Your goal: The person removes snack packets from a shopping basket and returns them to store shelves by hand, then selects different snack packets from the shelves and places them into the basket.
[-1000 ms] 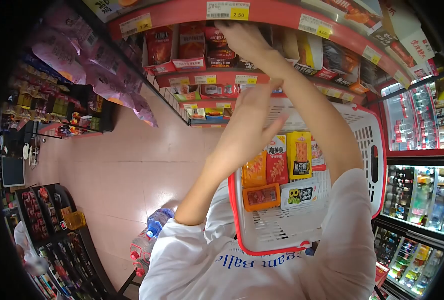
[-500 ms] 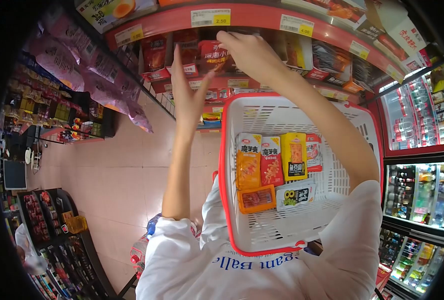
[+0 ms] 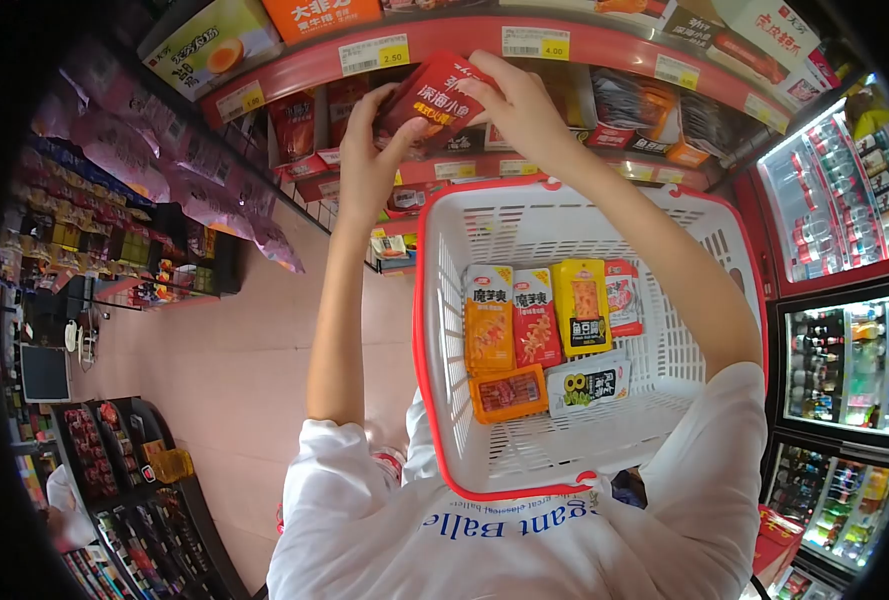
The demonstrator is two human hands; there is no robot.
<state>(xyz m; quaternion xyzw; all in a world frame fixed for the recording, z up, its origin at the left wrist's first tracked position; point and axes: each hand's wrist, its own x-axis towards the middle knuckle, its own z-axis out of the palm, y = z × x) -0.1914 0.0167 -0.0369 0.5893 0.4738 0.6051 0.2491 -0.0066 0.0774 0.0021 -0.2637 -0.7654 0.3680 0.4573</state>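
A red snack packet point(image 3: 432, 102) with white and yellow lettering is held up in front of the shelf. My left hand point(image 3: 372, 145) grips its left side, thumb across the front. On its upper right, my right hand point(image 3: 509, 95) has its fingers closed over the edge. A white shopping basket point(image 3: 664, 440) with a red rim sits against my body, beneath my right arm. Inside lie an orange packet point(image 3: 489, 325), a red packet point(image 3: 536, 325), a yellow packet point(image 3: 582, 305), a white-and-red packet point(image 3: 622, 300), a flat orange pack point(image 3: 509, 394) and a silver packet point(image 3: 589, 384).
A red shelf edge point(image 3: 464, 48) with price tags arches above my hands, with boxed snacks around it. Pink bags point(image 3: 204, 165) hang at the left. Drink coolers point(image 3: 844, 370) line the right side. A dark display rack point(image 3: 134, 480) stands on the floor at lower left.
The red packet has come out from the shelf toward me and tilted. My left hand has closed on it, and my right hand has moved right with it.
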